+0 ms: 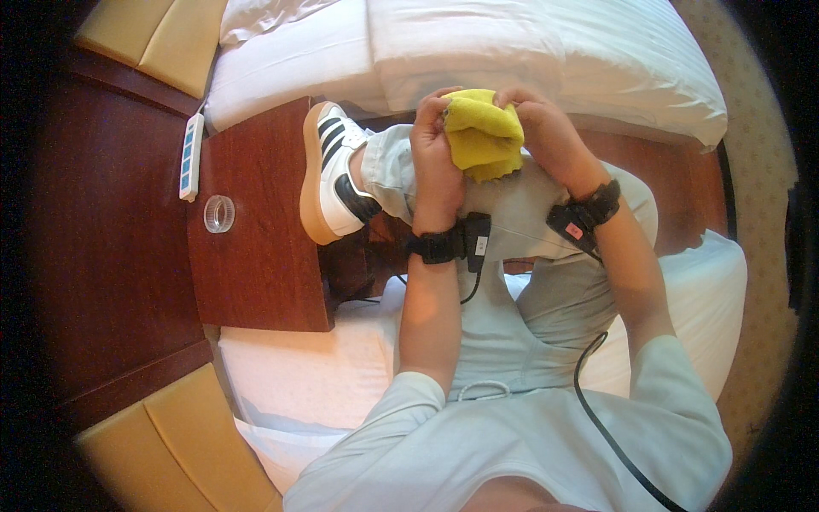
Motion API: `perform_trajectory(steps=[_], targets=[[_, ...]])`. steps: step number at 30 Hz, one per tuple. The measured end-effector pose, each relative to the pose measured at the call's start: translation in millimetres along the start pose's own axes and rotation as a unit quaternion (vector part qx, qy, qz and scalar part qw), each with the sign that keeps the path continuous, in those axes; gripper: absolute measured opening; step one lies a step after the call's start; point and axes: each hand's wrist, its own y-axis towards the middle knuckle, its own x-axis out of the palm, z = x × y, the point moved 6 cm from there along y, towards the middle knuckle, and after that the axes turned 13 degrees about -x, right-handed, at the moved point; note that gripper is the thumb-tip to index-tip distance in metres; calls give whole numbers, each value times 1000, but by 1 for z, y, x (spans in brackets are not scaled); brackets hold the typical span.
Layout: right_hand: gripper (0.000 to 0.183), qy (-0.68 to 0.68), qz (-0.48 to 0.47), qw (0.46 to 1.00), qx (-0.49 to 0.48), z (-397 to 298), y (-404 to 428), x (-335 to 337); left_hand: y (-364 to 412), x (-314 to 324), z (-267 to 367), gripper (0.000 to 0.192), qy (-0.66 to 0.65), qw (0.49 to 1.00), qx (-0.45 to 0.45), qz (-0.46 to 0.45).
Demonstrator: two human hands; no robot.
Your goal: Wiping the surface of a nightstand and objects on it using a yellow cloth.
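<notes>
Between my two hands I hold a folded yellow cloth [484, 131], raised over my bent leg. My left hand [437, 153] grips its left edge, thumb and fingers near the top. At the upper right corner, the fingertips of my right hand [544, 128] pinch the fabric. A jagged lower edge of the cloth hangs loose in front of the grey trouser leg [518, 211]. On the crossed leg's foot is a white sneaker [339, 173] with black stripes and a gum sole, to the left of my left hand.
A wooden nightstand [256, 269] carries a small clear glass ashtray [219, 214]; a white power strip [190, 157] lies by its back edge. One bed [461, 45] is ahead, another [301, 371] beneath me. Black wrist straps with cables [595, 371] cross my arms and body.
</notes>
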Motion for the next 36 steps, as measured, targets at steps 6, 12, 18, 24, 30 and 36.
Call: perform_trajectory(steps=[6,12,18,24,30,36], targets=[[26,-24,-61,998,-24,-10,-5,7,-5,1,0,19,24,998,60,17],[41,-108,22,994,12,-17,-7,29,-14,4,22,24,163,970,152,95],[44,-524,-188,806,-199,-28,-21,19,-6,7,25,27,229,929,266,114],[38,-580,-126,760,-267,-43,-24,12,14,18,35,25,105,979,160,67],[42,-656,-99,712,-230,-57,-33,7,8,14,20,26,186,966,170,62],[38,-540,-72,806,-232,-77,-70,-7,-42,61,35,64,134,987,85,-35]])
